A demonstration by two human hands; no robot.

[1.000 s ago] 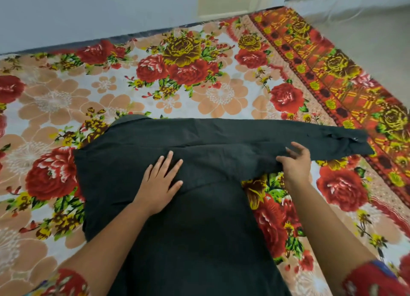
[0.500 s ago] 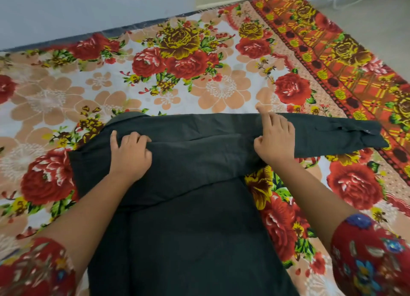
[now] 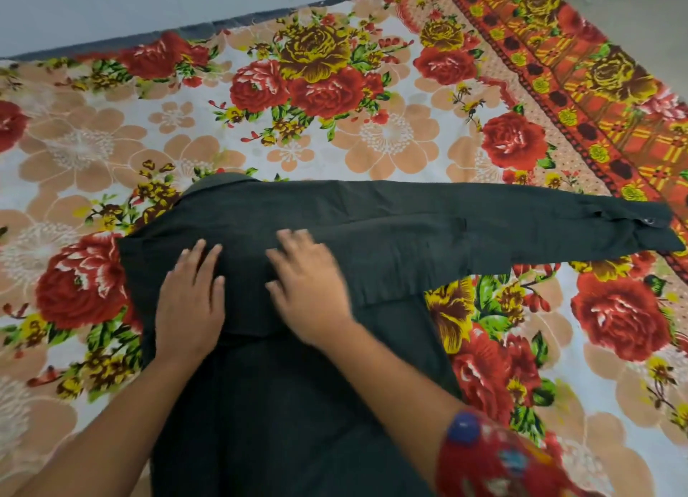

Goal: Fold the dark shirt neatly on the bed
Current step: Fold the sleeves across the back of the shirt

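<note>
While a floral bedsheet (image 3: 372, 135) covers the bed, the dark shirt (image 3: 283, 385) lies flat across it, one sleeve (image 3: 540, 224) trailing right. Left hand (image 3: 191, 295) and right hand (image 3: 309, 291) press flat, gripping nothing; careless smoothing could bunch the fold.

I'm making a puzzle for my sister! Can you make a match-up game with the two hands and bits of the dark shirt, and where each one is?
Things:
1. left hand
2. right hand
3. sleeve cuff
4. collar

Places:
A. far right, by the orange-red border of the bedsheet
B. blurred, flat on the middle of the dark shirt
C. flat on the shirt, near its left edge
D. at the shirt's top edge, farthest from the person

Pairs: 1-C, 2-B, 3-A, 4-D
</note>
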